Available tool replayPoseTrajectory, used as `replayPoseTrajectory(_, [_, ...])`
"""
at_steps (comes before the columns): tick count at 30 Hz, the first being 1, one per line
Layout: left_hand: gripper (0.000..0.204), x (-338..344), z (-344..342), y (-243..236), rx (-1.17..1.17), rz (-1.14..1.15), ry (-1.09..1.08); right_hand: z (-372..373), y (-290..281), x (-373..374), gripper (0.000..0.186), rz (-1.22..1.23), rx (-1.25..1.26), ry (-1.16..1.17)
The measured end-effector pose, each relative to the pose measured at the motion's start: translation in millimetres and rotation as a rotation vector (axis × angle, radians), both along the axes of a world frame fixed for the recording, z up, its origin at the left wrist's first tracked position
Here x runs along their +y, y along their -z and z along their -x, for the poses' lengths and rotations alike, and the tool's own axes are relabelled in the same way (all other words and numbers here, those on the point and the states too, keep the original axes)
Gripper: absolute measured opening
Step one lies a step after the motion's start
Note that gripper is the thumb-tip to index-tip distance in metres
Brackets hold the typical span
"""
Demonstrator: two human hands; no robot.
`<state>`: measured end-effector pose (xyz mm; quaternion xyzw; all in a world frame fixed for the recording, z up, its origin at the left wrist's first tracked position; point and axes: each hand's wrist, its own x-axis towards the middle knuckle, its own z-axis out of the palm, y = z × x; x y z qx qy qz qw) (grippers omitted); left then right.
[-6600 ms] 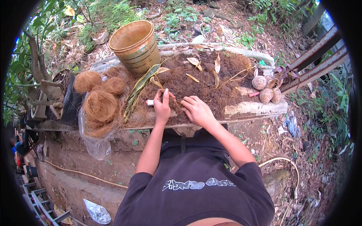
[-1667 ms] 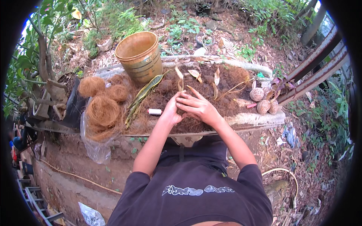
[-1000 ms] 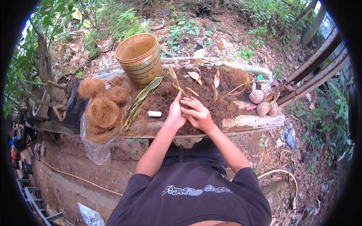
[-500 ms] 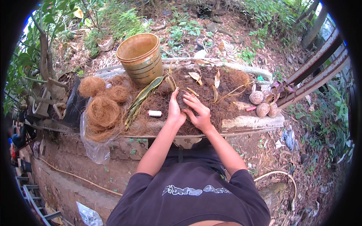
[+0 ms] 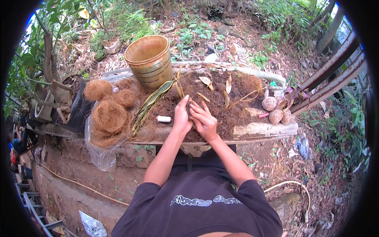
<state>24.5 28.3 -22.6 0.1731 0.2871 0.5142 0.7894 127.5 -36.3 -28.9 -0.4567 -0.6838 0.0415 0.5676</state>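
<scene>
Cupping a dark lump [image 5: 189, 104] between them, the left hand [image 5: 182, 116] and right hand [image 5: 204, 122] sit close together over the soil [image 5: 235, 112], near the white spool [image 5: 164, 119]; from here, pressing the lump looks like the step in hand, the next move seemingly needing gentle pressure

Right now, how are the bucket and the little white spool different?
Size: the bucket is much bigger than the spool.
Colour: the bucket is yellowish brown with dark bands; the spool is white with reddish ends.
Pose: the bucket stands mouth up; the spool lies on its side.
Both have round shapes.
</scene>
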Motion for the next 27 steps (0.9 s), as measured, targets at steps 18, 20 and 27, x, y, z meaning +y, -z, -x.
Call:
replayPoseTrajectory(18, [0.020,-8.6,2.4,-27.0,0.132,0.114,0.184,-21.7,-16.9,-6.5,0.038,0.016,-0.151,-0.136])
replayPoseTrajectory(20, [0.022,-11.5,7.2,-32.2,0.214,0.090,0.215,-25.4,-20.7,-9.8,0.038,0.019,-0.249,-0.137])
replayPoseTrajectory(27, [0.020,-8.2,6.6,-14.9,0.104,0.074,0.264,-22.1,-14.3,-10.9,0.034,-0.101,-0.325,-0.062])
